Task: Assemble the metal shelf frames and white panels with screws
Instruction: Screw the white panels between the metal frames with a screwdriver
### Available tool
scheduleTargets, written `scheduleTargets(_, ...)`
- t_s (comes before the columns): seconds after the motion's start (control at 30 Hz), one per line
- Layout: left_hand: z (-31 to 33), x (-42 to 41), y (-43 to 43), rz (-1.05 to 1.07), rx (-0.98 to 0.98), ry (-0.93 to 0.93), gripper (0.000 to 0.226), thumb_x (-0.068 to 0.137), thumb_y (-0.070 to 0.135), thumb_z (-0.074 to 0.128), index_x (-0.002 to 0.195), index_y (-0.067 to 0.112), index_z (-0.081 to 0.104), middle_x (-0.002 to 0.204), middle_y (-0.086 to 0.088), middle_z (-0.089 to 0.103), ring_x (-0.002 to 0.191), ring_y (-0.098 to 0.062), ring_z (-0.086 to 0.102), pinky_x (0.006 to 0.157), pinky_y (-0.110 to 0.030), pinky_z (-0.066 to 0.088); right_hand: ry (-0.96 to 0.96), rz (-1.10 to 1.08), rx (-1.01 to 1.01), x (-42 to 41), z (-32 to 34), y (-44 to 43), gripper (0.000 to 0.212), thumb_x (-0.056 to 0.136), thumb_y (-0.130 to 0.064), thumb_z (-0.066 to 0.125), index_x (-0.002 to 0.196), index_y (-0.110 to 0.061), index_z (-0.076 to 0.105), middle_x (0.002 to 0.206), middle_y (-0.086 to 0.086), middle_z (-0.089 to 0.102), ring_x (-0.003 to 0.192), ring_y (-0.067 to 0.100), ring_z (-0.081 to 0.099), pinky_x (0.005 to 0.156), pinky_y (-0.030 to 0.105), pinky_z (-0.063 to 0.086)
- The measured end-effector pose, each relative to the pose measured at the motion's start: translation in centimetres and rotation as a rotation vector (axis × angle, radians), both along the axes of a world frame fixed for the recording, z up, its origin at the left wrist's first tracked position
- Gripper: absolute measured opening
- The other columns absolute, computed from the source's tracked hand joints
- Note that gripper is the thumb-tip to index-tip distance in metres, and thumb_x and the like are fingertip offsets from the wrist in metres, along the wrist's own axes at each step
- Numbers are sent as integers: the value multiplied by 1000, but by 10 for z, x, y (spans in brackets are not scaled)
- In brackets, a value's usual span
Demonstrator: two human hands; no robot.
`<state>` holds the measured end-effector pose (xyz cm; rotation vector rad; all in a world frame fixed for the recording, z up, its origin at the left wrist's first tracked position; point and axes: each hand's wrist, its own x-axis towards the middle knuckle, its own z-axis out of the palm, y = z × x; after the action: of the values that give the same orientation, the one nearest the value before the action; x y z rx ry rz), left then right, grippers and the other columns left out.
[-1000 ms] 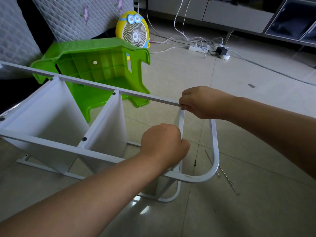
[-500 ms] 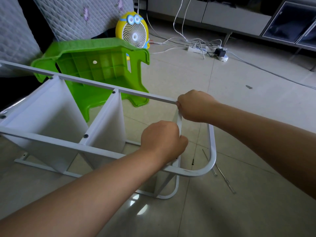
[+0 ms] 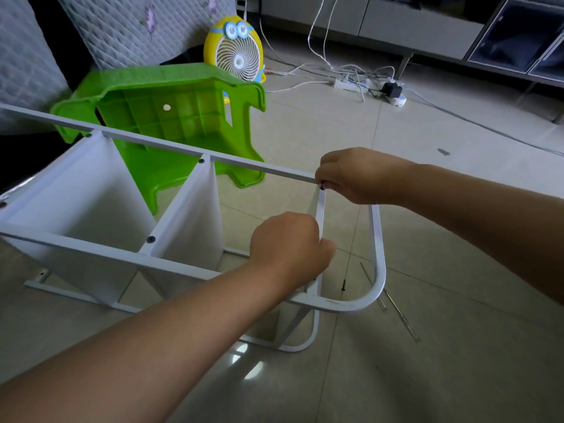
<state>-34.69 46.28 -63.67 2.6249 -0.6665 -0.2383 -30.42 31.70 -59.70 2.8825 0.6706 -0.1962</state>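
While two white panels (image 3: pixel 79 193) at centre left sit screwed between the metal frame rails (image 3: pixel 158 144), the third panel (image 3: pixel 320 215) is unfinished. The left hand (image 3: pixel 290 248) grips its edge; the right hand (image 3: pixel 363 175) pinches a dark screw (image 3: pixel 322 186) at the upper rail joint.

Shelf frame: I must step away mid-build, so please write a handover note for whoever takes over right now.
Left hand grips the third panel's edge bar. Right hand pinches a black screw where that bar meets the far rail.
Done: left panel and middle panel are screwed between the rails.
Left: tighten this screw; check the bar's near end, hidden by the left hand.
What looks like a loose screw and a long tool lie on the floor.
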Motion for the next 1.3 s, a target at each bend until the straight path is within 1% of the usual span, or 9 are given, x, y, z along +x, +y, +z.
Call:
scheduleTargets(0.1, 0, -1, 1, -3, -6, -15, 40, 87, 27, 47, 52, 14, 33, 53, 1, 37, 48, -13, 35, 45, -23, 22, -32, 63, -49, -3, -6, -6, 15, 82, 5, 59, 96, 0, 59, 86, 16, 57, 64, 31, 55, 55, 34, 45)
scheduleTargets(0.23, 1, -3, 1, -2, 7, -34, 41, 88, 27, 47, 52, 14, 31, 53, 0, 34, 47, -11, 30, 44, -24, 18, -55, -135, -87, -5, -15, 2, 23, 98, -18, 36, 113, -8, 50, 104, 11, 54, 85, 27, 52, 67, 31, 38)
scheduleTargets(0.33, 1, -3, 1, 10, -2, -32, 42, 87, 27, 47, 51, 14, 31, 52, 1, 34, 47, -11, 30, 44, -25, 17, -23, -259, -73, 0, -17, 13, 29, 97, -23, 37, 71, -13, 46, 73, 3, 47, 68, 22, 47, 62, 29, 38)
scheduleTargets(0.4, 1, -3, 1, 11, -14, -11, 42, 87, 27, 48, 51, 14, 31, 51, 2, 35, 47, -9, 31, 44, -24, 19, 33, -305, -73, 5, -17, 16, 39, 99, -23, 33, 61, -14, 36, 63, 0, 37, 62, 18, 42, 60, 29, 38)
scheduleTargets(0.57, 1, -3, 1, -2, -16, 0, 42, 88, 27, 46, 52, 15, 29, 52, 3, 33, 47, -9, 32, 45, -23, 22, 49, -196, -25, 5, -2, 7, 31, 98, -34, 35, 82, -11, 47, 73, 0, 44, 77, 17, 43, 73, 32, 40)
scheduleTargets(0.63, 1, -3, 1, -1, -19, -2, 42, 88, 27, 46, 52, 15, 29, 52, 3, 34, 47, -9, 32, 46, -23, 23, 65, -89, 24, 2, 3, 2, 23, 95, -27, 44, 107, -10, 54, 94, 4, 54, 83, 14, 43, 77, 26, 37)
scheduleTargets(0.77, 1, -3, 1, 9, -15, 1, 41, 88, 28, 47, 52, 15, 32, 53, 3, 37, 47, -9, 34, 45, -23, 23, 31, 6, -17, -2, 2, -2, 27, 96, -16, 44, 117, -9, 58, 112, 7, 58, 101, 23, 53, 85, 28, 40)
scheduleTargets(1.07, -2, -2, 2, -7, -6, -43, 40, 87, 28, 47, 52, 14, 34, 52, 2, 37, 48, -11, 33, 45, -23, 21, -4, -23, -181, -6, -2, 2, 22, 95, -6, 36, 116, -7, 44, 105, 10, 52, 84, 24, 47, 69, 30, 37)
scheduleTargets(1.3, -2, -2, 1, -6, -17, -7, 41, 88, 28, 46, 52, 16, 32, 52, 3, 36, 47, -9, 34, 46, -22, 24, 35, -69, -180, 0, -1, 9, 24, 100, -25, 32, 109, -7, 46, 76, -2, 38, 74, 19, 40, 67, 31, 37)
